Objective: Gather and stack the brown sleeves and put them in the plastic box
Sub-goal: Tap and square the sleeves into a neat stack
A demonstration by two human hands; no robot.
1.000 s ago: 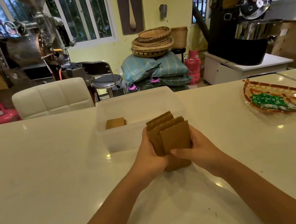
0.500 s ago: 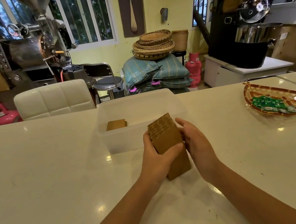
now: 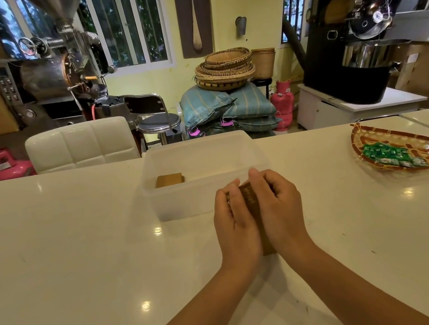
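A stack of brown sleeves stands on edge on the white counter, just in front of the plastic box. My left hand presses its left face and my right hand presses its right face, so most of the stack is hidden between my palms. Only its ribbed top edge and a bottom corner show. The translucent plastic box sits straight ahead, and a small pile of brown sleeves lies flat inside it at the left.
A woven tray with green wrapped sweets rests on the counter at the far right. A white padded chair stands behind the counter's far edge at the left. Roasting machines, sacks and baskets fill the room beyond.
The fanned sleeves have been squared into one tight stack. My hands shifted from holding it loosely to pressing flat on both faces, and the stack now stands nearer the box.
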